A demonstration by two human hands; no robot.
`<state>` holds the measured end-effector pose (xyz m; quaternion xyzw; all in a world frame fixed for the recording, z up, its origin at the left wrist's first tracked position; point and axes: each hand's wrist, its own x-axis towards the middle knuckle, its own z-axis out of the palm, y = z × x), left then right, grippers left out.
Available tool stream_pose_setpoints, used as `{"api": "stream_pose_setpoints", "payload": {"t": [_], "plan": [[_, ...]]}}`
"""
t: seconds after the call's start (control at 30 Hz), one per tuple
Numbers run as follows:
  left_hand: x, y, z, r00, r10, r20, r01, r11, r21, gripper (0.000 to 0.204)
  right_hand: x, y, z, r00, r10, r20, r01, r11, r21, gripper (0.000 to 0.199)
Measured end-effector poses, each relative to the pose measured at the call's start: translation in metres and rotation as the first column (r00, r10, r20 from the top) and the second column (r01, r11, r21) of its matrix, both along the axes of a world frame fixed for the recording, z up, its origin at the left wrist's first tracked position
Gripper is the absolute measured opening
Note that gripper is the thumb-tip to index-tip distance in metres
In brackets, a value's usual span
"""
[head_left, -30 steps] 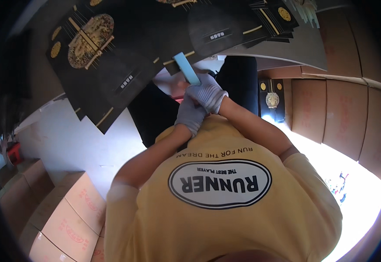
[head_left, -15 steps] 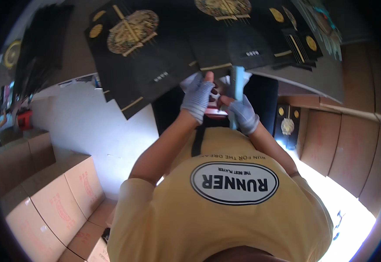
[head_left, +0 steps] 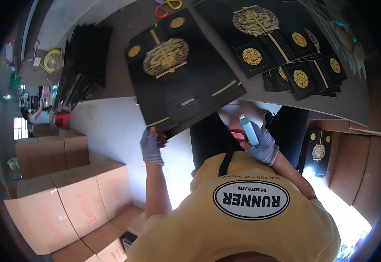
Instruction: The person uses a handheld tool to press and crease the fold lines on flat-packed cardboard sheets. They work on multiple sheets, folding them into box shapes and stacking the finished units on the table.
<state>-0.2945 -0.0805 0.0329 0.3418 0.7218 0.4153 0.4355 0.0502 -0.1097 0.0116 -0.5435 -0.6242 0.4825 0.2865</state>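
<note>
My left hand (head_left: 152,147), in a grey knit glove, grips the near edge of a large black card sheet (head_left: 177,83) printed with a gold emblem. That sheet lies on the grey table (head_left: 112,83) and overhangs its near edge. My right hand (head_left: 264,147), also gloved, is closed around a light-blue stick-shaped tool (head_left: 248,130) held upright just below the table edge, apart from the sheet. My yellow shirt fills the lower part of the view.
More black-and-gold sheets (head_left: 282,48) are fanned out on the right of the table, with a dark stack (head_left: 83,65) on the left. Red- and yellow-handled scissors (head_left: 168,6) lie at the far edge. Cardboard cartons (head_left: 68,196) stand at lower left. A person (head_left: 35,115) is far off on the left.
My two hands were together around the blue tool in front of my chest. They have parted: the left reached out and took the black sheet's edge, and the right kept the tool.
</note>
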Motion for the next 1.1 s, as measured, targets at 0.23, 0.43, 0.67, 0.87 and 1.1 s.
{"api": "stream_pose_setpoints", "payload": {"t": [0.23,0.43,0.67,0.87,1.1], "plan": [[0.071,0.003,0.0,0.233,-0.036,-0.972,0.576,0.811,0.108,0.108,0.005,0.007,-0.009,0.997,-0.052,-0.063,0.052,0.999,-0.005,0.031],[0.05,0.074,-0.053,-0.122,0.119,-0.985,0.666,0.746,0.008,0.068,0.01,0.001,0.005,0.998,-0.039,-0.049,0.041,0.998,0.041,0.034],[-0.022,0.085,0.009,-0.166,-0.357,-0.919,0.351,0.85,-0.393,0.104,0.027,-0.002,0.001,0.958,-0.175,-0.227,0.137,0.975,-0.176,0.044],[0.17,0.136,0.089,0.052,-0.619,-0.784,0.979,0.187,-0.082,0.055,0.039,-0.02,-0.008,0.61,-0.188,-0.77,-0.177,0.914,-0.364,0.052],[0.325,0.249,0.009,0.111,0.065,-0.992,0.853,0.507,0.128,0.06,0.026,-0.031,0.045,0.967,0.18,-0.18,-0.216,0.954,-0.208,0.031]]}}
